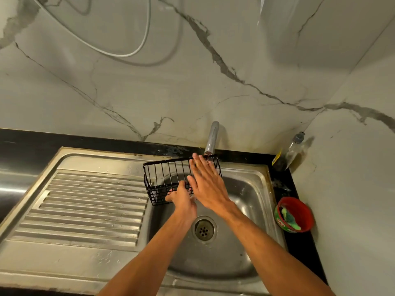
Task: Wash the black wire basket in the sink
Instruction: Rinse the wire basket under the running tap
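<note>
Steel sink [245, 242] set in black bench [32, 142]. Ribbed drainboard [89, 206] at 9 o'clock of bowl, drain [203, 228] at centre. Black wire basket [168, 180] held over bowl at 12 o'clock, under tap [212, 136]. Left grip [183, 199] clasps basket's near edge. Right grip [208, 182] flat, fingers straight, against its wires. Marble-veined wall [149, 92] behind. Soap bottle [296, 149] at 1 o'clock, red tub [296, 214] at 3 o'clock.

Raised black wire basket [165, 180] over sink [248, 189]
</note>
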{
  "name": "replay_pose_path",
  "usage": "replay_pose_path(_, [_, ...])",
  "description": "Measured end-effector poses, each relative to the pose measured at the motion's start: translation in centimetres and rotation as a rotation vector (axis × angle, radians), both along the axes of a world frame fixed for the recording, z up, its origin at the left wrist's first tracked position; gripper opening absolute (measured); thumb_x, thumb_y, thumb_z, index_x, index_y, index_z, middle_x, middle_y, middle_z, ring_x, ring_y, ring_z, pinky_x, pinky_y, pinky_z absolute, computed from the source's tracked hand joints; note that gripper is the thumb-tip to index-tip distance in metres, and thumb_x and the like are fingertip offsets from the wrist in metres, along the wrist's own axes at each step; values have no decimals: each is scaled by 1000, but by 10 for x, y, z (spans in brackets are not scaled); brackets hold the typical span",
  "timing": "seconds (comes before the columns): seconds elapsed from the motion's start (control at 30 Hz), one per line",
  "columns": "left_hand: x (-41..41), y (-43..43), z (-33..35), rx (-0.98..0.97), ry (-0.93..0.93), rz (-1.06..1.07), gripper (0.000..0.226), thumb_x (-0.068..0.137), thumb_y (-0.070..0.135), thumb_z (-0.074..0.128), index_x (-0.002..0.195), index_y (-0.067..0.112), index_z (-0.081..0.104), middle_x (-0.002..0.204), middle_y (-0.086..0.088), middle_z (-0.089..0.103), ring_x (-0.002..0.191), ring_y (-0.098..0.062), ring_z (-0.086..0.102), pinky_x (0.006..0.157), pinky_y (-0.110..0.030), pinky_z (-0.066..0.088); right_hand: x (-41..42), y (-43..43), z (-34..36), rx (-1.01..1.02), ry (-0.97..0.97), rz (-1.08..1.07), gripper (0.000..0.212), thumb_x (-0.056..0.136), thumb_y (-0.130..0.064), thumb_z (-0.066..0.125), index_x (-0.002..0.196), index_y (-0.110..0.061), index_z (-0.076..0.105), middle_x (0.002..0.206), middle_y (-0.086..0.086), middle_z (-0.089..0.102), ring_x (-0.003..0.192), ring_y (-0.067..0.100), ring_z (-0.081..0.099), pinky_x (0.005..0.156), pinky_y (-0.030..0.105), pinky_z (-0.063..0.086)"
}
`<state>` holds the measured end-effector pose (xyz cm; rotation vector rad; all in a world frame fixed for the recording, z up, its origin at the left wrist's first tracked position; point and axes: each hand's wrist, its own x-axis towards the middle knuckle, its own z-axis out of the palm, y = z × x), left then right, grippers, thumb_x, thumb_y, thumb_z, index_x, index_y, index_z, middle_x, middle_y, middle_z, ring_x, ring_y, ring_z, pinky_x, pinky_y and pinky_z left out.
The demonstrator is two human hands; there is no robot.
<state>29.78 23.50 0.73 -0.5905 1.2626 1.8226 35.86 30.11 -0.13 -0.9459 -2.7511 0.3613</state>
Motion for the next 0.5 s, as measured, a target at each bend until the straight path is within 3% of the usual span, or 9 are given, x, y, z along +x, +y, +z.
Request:
replay_pose_path(0.1, [-4, -1, 4, -21, 65, -37, 39, 101, 8, 53, 119, 21, 21, 132, -12, 38, 119, -27, 53, 75, -41, 54, 0, 1, 0, -24, 78, -109, 58, 103, -47, 10, 155, -26, 23, 166, 4, 1, 153, 18, -3, 125, 43, 5])
replay_pose_path(0.17, [-8, -3, 1, -8, 82, -32, 39, 101, 8, 53, 122, 21, 22, 139, -14, 39, 122, -29, 54, 74, -41, 55, -1, -8, -1, -23, 104, -82, 58, 103, -46, 9, 156, -24, 19, 165, 4, 0, 153, 18, -5, 125, 39, 1])
replay_pose_path(0.23, [-11, -6, 2, 38, 67, -15, 39, 102, 8, 50, 125, 21, 21, 140, -12, 39, 111, -30, 61, 77, -45, 57, 1, -2, -2, 4, 127, -85, 58, 104, -45, 10, 157, -21, 16, 165, 3, 3, 153, 17, -3, 125, 38, 1])
replay_pose_path(0.33, [-14, -13, 1, 51, 19, -5, 49, 105, 10, 48, 140, 22, 16, 133, -9, 32, 84, -30, 64, 89, -50, 58, 11, 16, 1, -176, 187, -317, 59, 107, -43, 16, 159, -16, 9, 166, 4, 3, 153, 18, 2, 125, 39, 4])
replay_pose_path(0.43, [-16, -16, 1, 84, -11, 16, 51, 104, 5, 46, 142, 19, 16, 128, -14, 43, 86, -31, 64, 83, -50, 60, 14, 11, 5, -309, 263, -225, 62, 107, -42, 24, 159, -18, -1, 167, 1, -3, 151, 12, 1, 124, 35, 9])
replay_pose_path(0.5, [-18, -15, 0, 103, -37, 16, 60, 100, -1, 46, 148, 16, 14, 119, -17, 52, 85, -31, 65, 88, -53, 59, 10, 9, 7, -438, 394, -179, 61, 107, -44, 27, 159, -29, -1, 167, -6, -4, 149, 8, 4, 118, 35, 13])
